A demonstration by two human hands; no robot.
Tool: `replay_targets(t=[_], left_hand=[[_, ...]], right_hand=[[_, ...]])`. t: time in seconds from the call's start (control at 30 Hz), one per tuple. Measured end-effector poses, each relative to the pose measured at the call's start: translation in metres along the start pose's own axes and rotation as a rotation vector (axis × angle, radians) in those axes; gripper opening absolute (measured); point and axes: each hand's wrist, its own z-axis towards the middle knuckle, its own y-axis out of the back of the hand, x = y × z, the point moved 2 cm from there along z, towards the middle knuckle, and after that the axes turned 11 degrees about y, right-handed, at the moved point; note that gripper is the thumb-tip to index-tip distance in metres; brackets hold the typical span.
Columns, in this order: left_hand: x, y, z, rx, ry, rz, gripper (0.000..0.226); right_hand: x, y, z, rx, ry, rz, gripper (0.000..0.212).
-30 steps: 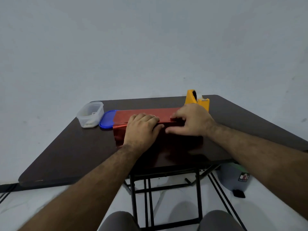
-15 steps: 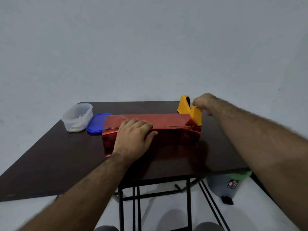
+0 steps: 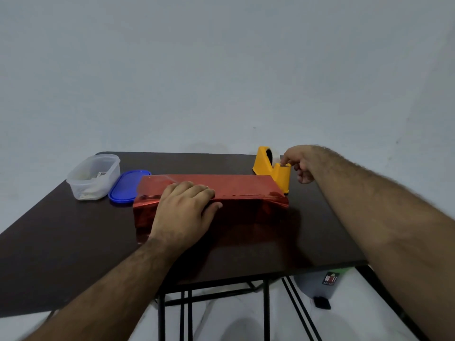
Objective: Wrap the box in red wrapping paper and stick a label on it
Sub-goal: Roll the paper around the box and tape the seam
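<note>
Red-wrapped box [image 3: 236, 193] lies mid-table [image 3: 61, 242], left hand [image 3: 183, 214] pressing flat on its paper. Right hand [image 3: 299, 163], near the far right corner, pinches at the yellow tape dispenser's [image 3: 269, 169] cutter

Dim, flat, bluish light — soft shadows, faint sheen on the red paper [image 3: 221, 185], wide-angle bowing at edges.

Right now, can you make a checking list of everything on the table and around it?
Surface: dark brown table.
Job's things: long box in shiny red wrapping paper; yellow plastic tape dispenser behind its right end.
Clutter: clear plastic tub beside blue oval lid.
Hands: left hand presses flat on the paper; right hand pinches at the dispenser's cutter.
Cables: nothing seen.
Surroundings: plain wall; grey bin under the table.
</note>
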Motion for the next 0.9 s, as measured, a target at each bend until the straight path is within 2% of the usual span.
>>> replay_targets(t=[0.1, 0.23, 0.33, 0.57, 0.67, 0.9], left_hand=[[0.0, 0.0, 0.0, 0.009, 0.003, 0.003, 0.046], [0.0, 0.002, 0.0, 0.002, -0.009, 0.003, 0.045], [0.0, 0.002, 0.0, 0.009, -0.012, 0.01, 0.045], [-0.004, 0.007, 0.002, 0.073, 0.019, 0.024, 0.036], [-0.005, 0.009, 0.002, 0.086, 0.027, 0.033, 0.037], [-0.007, 0.012, 0.001, 0.095, 0.033, 0.039, 0.038]], right_hand=[[0.004, -0.001, -0.002, 0.0, -0.014, 0.055, 0.033], [0.009, 0.0, -0.014, -0.027, 0.006, 0.143, 0.016], [0.01, 0.008, -0.022, -0.07, 0.039, 0.2, 0.027], [-0.025, -0.004, -0.044, -0.048, 0.003, 0.25, 0.028], [-0.035, -0.011, -0.044, -0.083, 0.058, 0.279, 0.032], [-0.051, -0.028, -0.035, -0.233, 0.111, 0.454, 0.019]])
